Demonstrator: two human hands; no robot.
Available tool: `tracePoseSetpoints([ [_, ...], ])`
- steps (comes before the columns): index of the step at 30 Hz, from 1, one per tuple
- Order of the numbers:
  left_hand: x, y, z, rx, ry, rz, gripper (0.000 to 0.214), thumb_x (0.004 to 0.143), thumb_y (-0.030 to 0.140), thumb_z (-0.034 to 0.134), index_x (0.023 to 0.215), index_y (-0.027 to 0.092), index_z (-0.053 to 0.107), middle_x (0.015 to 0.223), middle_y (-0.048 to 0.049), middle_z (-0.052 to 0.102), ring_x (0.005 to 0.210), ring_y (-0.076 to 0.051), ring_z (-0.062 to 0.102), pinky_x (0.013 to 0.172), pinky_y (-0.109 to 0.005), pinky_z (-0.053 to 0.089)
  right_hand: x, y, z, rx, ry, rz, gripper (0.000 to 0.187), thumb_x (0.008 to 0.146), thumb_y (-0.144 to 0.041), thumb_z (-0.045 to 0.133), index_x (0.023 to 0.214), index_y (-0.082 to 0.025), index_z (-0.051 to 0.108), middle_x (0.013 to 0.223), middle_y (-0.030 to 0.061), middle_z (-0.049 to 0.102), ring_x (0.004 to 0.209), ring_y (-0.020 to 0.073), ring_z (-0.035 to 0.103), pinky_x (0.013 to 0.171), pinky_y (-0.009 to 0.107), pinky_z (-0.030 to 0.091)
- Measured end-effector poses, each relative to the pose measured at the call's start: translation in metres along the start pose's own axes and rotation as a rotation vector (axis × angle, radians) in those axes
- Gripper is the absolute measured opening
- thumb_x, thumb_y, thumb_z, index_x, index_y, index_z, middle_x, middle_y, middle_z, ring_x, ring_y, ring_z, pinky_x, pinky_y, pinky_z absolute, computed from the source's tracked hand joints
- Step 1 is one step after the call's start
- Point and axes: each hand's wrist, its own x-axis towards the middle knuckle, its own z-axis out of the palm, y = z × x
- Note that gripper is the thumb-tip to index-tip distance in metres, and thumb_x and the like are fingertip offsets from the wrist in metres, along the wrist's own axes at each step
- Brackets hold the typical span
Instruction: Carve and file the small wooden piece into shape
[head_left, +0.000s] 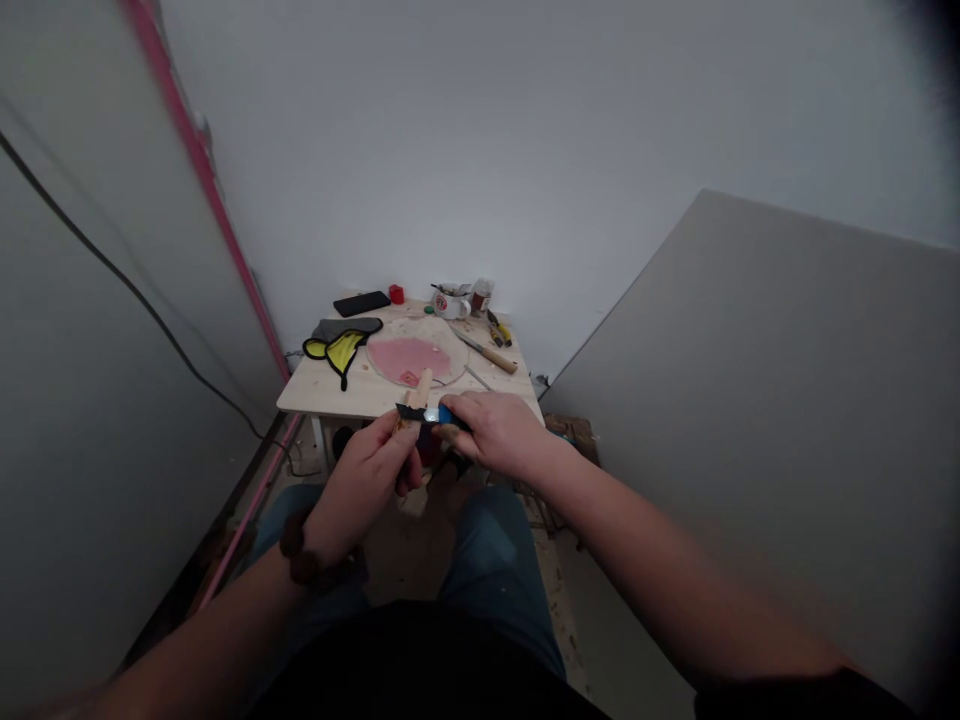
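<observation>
The left hand pinched a pale wooden piece that jutted forward past its fingertips, while the right hand was wrapped round a blue-handled knife, blade across the wood. The piece looked partly shaped; how much cutting remained could not be told.

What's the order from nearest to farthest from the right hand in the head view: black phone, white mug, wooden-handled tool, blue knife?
1. Blue knife: held in the right hand.
2. Wooden-handled tool: right side of the table.
3. White mug: back of the table, right of centre.
4. Black phone: back left.
</observation>
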Motion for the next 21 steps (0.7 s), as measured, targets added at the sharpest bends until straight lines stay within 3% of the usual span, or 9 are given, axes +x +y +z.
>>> tracePoseSetpoints([
  [3, -0.01, -0.004, 0.002, 0.004, -0.033, -0.011, 0.042, 0.11, 0.05, 0.061, 0.075, 0.027, 0.064, 0.061, -0.0012, 0.066, 0.055, -0.019, 0.056, 0.057, -0.03, 0.043, 0.003, 0.02, 0.001, 0.034, 0.002, 0.08, 0.038, 0.119, -0.057, 0.058, 0.128, -0.025, 0.077, 0.117, 0.0125, 0.086, 0.102, 0.0296, 0.075, 0.081, 0.035, 0.045],
  [7, -0.031, -0.014, 0.003, -0.029, -0.179, -0.036, 0.035, 0.109, 0.046, 0.063, 0.082, 0.025, 0.072, 0.069, -0.002, 0.072, 0.064, -0.02, 0.065, 0.061, -0.029, 0.048, -0.003, 0.088, -0.014, 0.103, 0.09, 0.572, 0.042, 0.116, -0.056, 0.057, 0.122, -0.023, 0.083, 0.106, 0.0153, 0.086, 0.09, 0.0304, 0.073, 0.075, 0.036, 0.047],
  [10, -0.029, -0.02, -0.005, -0.198, -0.105, -0.087, 0.031, 0.106, 0.05, 0.066, 0.089, 0.024, 0.072, 0.068, -0.0027, 0.073, 0.058, -0.02, 0.063, 0.057, -0.03, 0.047, -0.011, 0.119, -0.024, 0.18, 0.296, 0.591, 0.05, 0.114, -0.059, 0.054, 0.126, -0.021, 0.083, 0.107, 0.0146, 0.086, 0.094, 0.0322, 0.074, 0.079, 0.038, 0.05],
  [12, -0.019, -0.021, -0.011, -0.281, -0.049, -0.086, 0.029, 0.106, 0.051, 0.066, 0.102, 0.023, 0.076, 0.072, -0.0037, 0.076, 0.059, -0.02, 0.065, 0.058, -0.03, 0.048, -0.013, 0.109, -0.023, 0.28, 0.374, 0.525, 0.051, 0.11, -0.064, 0.058, 0.124, -0.022, 0.083, 0.106, 0.0125, 0.085, 0.096, 0.0323, 0.074, 0.081, 0.039, 0.052],
  [15, -0.008, -0.017, -0.01, -0.336, -0.085, -0.097, 0.036, 0.108, 0.053, 0.066, 0.116, 0.02, 0.077, 0.076, -0.0054, 0.078, 0.063, -0.02, 0.069, 0.062, -0.029, 0.052, -0.006, 0.064, -0.012, 0.557, 0.447, 0.46, 0.048, 0.095, -0.067, 0.077, 0.115, -0.024, 0.081, 0.104, 0.008, 0.082, 0.094, 0.0291, 0.072, 0.081, 0.038, 0.055],
  [17, -0.006, -0.013, -0.004, -0.358, -0.131, -0.097, 0.038, 0.108, 0.054, 0.067, 0.119, 0.019, 0.078, 0.077, -0.0061, 0.079, 0.067, -0.022, 0.071, 0.065, -0.03, 0.055, 0.001, 0.032, -0.004, 0.828, 0.437, 0.476, 0.046, 0.088, -0.065, 0.086, 0.11, -0.025, 0.079, 0.087, 0.0019, 0.075, 0.077, 0.0231, 0.066, 0.069, 0.033, 0.051],
  [21, -0.007, -0.005, 0.009, -0.293, -0.208, -0.068, 0.039, 0.108, 0.058, 0.068, 0.108, 0.021, 0.082, 0.078, -0.0075, 0.081, 0.072, -0.024, 0.074, 0.07, -0.033, 0.059, 0.009, -0.005, -0.003, 1.255, 0.337, 0.454, 0.033, 0.091, -0.056, 0.085, 0.093, -0.026, 0.071, 0.06, -0.0078, 0.055, 0.052, 0.015, 0.045, 0.053, 0.028, 0.037],
])
